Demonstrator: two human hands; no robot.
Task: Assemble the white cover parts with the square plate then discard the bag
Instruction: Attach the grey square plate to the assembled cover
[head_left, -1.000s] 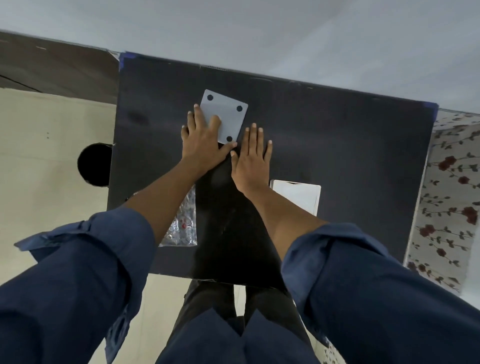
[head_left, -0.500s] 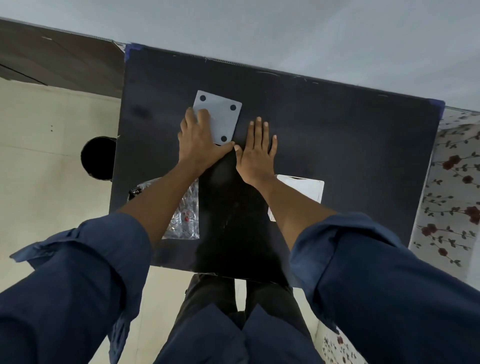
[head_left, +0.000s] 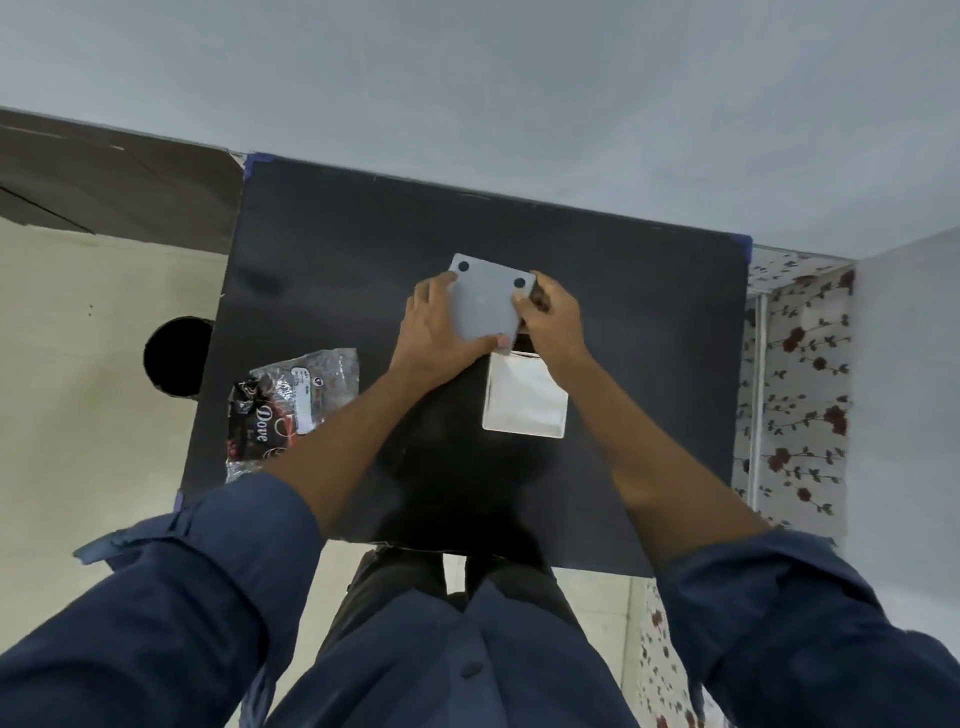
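A grey square plate (head_left: 485, 304) with dark round holes at its corners is held over the black table (head_left: 322, 260). My left hand (head_left: 436, 332) grips its left and near edges, thumb along the bottom. My right hand (head_left: 550, 317) pinches its right edge. Just below the plate, a white cover part (head_left: 524, 400) lies flat on the table, its far edge under my hands. A crumpled clear plastic bag (head_left: 291, 405) with dark print rests at the table's near left.
A round black object (head_left: 174, 356) stands on the cream floor beside the table's left edge. A rose-patterned cloth (head_left: 800, 384) hangs to the right. A pale wall runs behind the table's far edge.
Both hands were flat, the left on the plate, the right on the table. Now both grip the plate by its edges. The bag and cover are uncovered as my arms shifted.
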